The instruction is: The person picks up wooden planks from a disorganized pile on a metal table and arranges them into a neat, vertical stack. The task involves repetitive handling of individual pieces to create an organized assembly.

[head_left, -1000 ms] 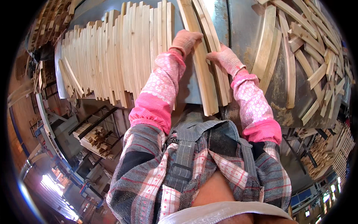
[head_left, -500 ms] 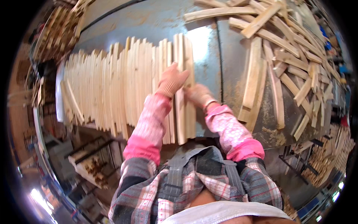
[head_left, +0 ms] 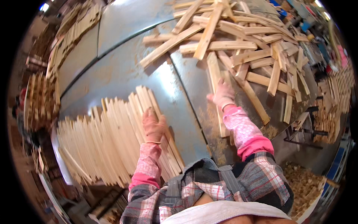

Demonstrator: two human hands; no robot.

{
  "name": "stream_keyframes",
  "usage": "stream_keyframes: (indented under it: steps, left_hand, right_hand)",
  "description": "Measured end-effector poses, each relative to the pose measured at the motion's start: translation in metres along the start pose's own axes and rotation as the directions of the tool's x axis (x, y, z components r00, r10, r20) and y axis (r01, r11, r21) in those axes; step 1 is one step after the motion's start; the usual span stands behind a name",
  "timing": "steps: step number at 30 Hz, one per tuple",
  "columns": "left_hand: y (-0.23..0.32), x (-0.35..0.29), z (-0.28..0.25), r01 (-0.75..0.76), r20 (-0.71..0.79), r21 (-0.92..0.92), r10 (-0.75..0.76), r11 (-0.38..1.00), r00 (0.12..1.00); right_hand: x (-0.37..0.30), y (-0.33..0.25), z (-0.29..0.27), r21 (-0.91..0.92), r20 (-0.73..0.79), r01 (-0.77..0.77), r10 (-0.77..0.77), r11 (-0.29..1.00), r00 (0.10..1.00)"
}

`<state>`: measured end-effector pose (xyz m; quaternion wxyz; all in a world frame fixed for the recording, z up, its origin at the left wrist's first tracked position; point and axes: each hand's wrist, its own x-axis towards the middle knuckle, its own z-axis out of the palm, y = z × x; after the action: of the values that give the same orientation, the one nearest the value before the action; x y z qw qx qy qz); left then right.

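Note:
My left hand (head_left: 153,127), in a pale knitted glove, lies with its fingers apart on the right end of a row of narrow wooden strips (head_left: 119,138). The strips stand side by side, their ends uneven. Over to the right, my right hand (head_left: 223,94), gloved alike, is over a longer wooden strip (head_left: 213,72) at the near edge of a loose pile. Its thumb sticks out away from the fingers, and no grip on the strip shows. Part of that strip is hidden under the hand.
A heap of crossed wooden strips (head_left: 238,46) covers the far right of the metal table (head_left: 179,123), which has seams and sawdust. Stacked wood (head_left: 39,102) stands at the far left, more stacks (head_left: 326,119) at the right. A bin of offcuts (head_left: 304,186) sits below right.
My right hand has left the row's right end and moved right to the loose pile. My left hand stays on the row. The whole view has turned toward the pile.

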<state>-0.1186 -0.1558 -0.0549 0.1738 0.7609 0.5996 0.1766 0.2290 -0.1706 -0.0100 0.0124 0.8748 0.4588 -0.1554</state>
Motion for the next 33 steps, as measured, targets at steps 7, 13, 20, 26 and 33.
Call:
stream_keyframes:
  steps: [7,13,20,26,33]
  left_hand:
    - [0.015,0.243,-0.014,-0.092,-0.025,0.353,0.108,0.931,0.994]
    - [0.059,0.314,-0.003,-0.023,0.271,0.400,-0.094,0.916,0.958]
    - [0.073,0.238,0.001,0.270,0.588,-0.361,-0.007,0.893,0.808]
    - [0.062,0.087,0.004,0.651,0.633,-0.731,0.150,-0.207,0.759]
    - [0.080,-0.012,0.000,0.718,0.746,-0.658,-0.068,-0.228,0.662]
  right_hand:
    - [0.009,0.053,-0.001,0.628,0.162,-0.080,-0.030,0.774,0.986]
    - [-0.066,0.097,-0.051,0.913,0.359,-0.388,-0.209,-0.123,0.910]
    - [-0.109,0.121,-0.053,0.781,0.608,-0.550,-0.562,0.296,0.561]
    - [0.052,0.019,-0.091,0.815,-0.161,0.268,-0.244,0.513,0.956]
    - [0.201,-0.102,-0.060,0.135,-0.085,-0.264,0.277,0.955,0.957]
